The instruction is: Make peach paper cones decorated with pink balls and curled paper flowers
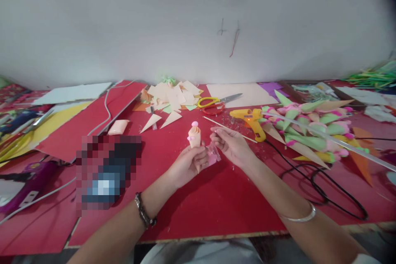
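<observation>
My left hand is closed around a small peach paper cone, held upright with its tip downward. The cone carries a swirl of orange-peach clay, a pink ball on top and small pink pieces on its front. To the right, my right hand has thumb and forefinger pinched together; what sits between them is too small to make out. Between the two hands lies a clear packet with pink material, close to the fingers. A thin wooden stick rests on the red table behind my right hand.
A yellow glue gun with a black cord lies right, beside piled finished cones. Scissors, paper scraps and two flat paper cones are behind. A peach clay packet and a pixelated dark object are left.
</observation>
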Available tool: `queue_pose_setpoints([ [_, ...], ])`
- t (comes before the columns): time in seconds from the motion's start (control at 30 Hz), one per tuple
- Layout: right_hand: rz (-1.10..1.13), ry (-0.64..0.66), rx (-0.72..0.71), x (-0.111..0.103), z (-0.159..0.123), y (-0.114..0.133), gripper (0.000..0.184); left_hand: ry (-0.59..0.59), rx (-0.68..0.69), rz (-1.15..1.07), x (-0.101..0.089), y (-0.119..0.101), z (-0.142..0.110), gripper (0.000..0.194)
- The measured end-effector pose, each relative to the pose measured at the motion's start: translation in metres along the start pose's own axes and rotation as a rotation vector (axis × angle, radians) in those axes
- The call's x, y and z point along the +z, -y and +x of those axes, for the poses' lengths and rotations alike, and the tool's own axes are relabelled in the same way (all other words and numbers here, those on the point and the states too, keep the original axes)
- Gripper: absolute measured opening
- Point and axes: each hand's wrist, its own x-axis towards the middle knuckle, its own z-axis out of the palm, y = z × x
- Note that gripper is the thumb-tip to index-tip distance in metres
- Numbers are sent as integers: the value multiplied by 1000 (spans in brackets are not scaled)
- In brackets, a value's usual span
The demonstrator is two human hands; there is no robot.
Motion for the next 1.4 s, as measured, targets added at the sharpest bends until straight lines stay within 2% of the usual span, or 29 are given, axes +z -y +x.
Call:
queue_pose_setpoints([
  [0.2,-3,100,-55,0,-3,2,15,-39,-48,50,-2,2,2,16],
  [0.33,-59,144,-18,0,-4,2,13,-55,-62,66,-4,3,3,16],
  [0.5,-61,79,-77,3,-5,1,14,-86,-92,71,-3,3,4,16],
  [0.57,-53,48,-104,5,-5,-1,11,-77,-100,62,-2,3,4,18],
  [0.7,-55,25,-119,6,-4,-4,17,-40,-105,42,-2,4,5,19],
  [0.83,-240,12,-198,8,-8,-4,15,-27,-82,48,-3,5,4,18],
  [0.93,-476,38,-347,10,-11,-5,9,-20,-54,66,-2,7,4,19],
  [1.03,-574,99,-451,12,-13,-8,6,-3,-39,86,-2,8,4,20],
  [1.4,-651,112,-398,13,-15,-6,11,17,27,43,1,11,3,22],
])
